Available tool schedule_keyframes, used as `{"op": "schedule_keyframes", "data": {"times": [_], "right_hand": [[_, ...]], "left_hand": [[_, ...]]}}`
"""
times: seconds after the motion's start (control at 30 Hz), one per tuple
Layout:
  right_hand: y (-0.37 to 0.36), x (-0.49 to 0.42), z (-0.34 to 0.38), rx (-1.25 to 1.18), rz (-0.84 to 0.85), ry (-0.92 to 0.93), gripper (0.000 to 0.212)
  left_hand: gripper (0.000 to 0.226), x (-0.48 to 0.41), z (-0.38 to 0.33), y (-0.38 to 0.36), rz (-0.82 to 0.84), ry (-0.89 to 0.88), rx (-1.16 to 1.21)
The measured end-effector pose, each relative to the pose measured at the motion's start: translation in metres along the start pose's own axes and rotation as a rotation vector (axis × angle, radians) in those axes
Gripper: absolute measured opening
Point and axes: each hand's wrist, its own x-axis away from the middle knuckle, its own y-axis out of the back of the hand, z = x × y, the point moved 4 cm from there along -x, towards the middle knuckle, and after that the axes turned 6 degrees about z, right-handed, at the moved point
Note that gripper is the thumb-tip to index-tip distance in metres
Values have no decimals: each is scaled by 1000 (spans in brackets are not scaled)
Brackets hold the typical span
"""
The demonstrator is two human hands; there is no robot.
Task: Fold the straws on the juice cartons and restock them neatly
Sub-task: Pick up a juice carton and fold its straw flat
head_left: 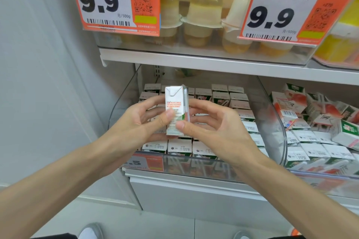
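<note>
Two clear bins stand side by side. The left bin (124, 98) holds juice cartons (219, 98) in upright rows; the right bin (320, 180) holds a jumbled heap (310, 110). Over the left bin, the left hand (139, 122) and right hand (211, 128) both pinch one upright carton (175, 106), thumbs in front, with its straw (186, 102) along the right edge.

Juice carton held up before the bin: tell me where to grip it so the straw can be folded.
Grip the juice carton low on its flat broad faces, coming from the left with the left hand. It stands upright, and the straw runs down its right edge, so that leaves the straw side free for the fingers of the right hand.
</note>
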Motion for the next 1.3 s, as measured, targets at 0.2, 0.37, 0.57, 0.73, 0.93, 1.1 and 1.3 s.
{"op": "schedule_keyframes", "data": {"times": [0.2, 0.37, 0.57, 0.73, 0.93, 1.1, 1.3], "right_hand": [[1, 2, 3, -189, 151, -75, 35], [-4, 1, -1, -2, 84, -43, 35], [7, -3, -5, 1, -15, -24, 51], [8, -3, -9, -6, -43, -13, 54], [2, 0, -4, 50, 9, 18, 49], [-5, -2, -1, 152, 61, 17, 47], [9, -5, -3, -45, 68, -26, 71]], "left_hand": [[44, -1, -3, 3, -42, -6, 45], [41, 1, 2, 2, -113, 32, 79], [39, 2, 0, 3, -69, 38, 145], [37, 2, 1, 5, -46, 32, 120], [41, 2, 0, 4, -96, 10, 93], [44, 3, 1, -4, -75, 13, 94], [60, 3, -3, 0, -1, 22, 17]]}}
